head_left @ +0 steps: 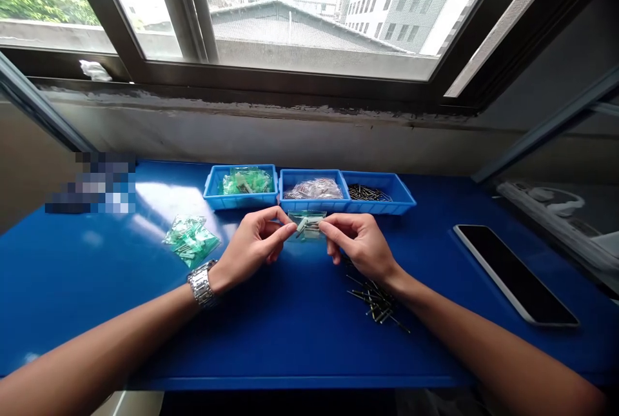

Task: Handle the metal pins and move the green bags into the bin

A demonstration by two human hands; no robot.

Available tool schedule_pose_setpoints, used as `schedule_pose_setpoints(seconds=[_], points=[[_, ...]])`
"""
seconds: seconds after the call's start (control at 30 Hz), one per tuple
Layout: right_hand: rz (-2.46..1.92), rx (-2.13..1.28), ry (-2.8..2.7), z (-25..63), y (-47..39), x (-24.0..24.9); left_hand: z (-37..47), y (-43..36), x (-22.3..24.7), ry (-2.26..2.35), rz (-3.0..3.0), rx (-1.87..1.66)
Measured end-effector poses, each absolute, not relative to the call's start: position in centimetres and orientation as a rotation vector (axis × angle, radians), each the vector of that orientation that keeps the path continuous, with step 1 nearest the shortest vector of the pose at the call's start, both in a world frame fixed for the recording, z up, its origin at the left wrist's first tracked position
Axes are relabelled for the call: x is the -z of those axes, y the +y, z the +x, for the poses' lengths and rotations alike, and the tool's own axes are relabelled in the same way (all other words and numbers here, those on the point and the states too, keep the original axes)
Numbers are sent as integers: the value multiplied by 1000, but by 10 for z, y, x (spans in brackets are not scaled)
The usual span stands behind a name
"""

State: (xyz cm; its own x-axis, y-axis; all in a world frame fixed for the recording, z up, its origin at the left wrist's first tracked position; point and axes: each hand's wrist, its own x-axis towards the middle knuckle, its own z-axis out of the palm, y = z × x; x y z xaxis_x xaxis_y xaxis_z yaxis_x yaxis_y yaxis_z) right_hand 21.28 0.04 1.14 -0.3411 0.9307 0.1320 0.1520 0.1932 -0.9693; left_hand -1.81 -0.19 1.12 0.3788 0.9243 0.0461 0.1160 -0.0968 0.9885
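A small clear greenish plastic bag (307, 230) with pale and metallic small parts inside is stretched between my two hands above the table. My left hand (256, 237), with a metal watch on the wrist, pinches its left edge between thumb and index finger. The right edge is pinched the same way by my right hand (360, 242). Left of my left hand lies a pile of similar filled green bags (191, 240). Under my right hand and wrist is a loose heap of dark, thin screws or pins (380, 303), partly covered.
Along the back stand three blue bins: one with green bags (246, 182), one with clear bags (316, 189), one with dark thin pieces (367, 193). A phone (515, 274) lies at the right on the blue table (271, 345). Behind is a window.
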Motion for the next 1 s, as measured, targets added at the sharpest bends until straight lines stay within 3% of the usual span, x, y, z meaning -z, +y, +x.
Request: schedule_pose_setpoints(seconds=[0.5, 0.77, 0.9, 1.0], points=[[-1015, -989, -1696, 213, -1, -13, -20, -3, -12, 1030, 1792, -1098], [-1029, -1113, -1772, 213, -3, -13, -27, 2, -25, 1165, 2018, -1105], [-1003, -1124, -1767, 214, -3, -13, -60, 32, -35, 1474, 2111, -1439], [-961, -1120, -1834, 213, -3, -15, -89, 58, -30, 1761, 2256, -1341]])
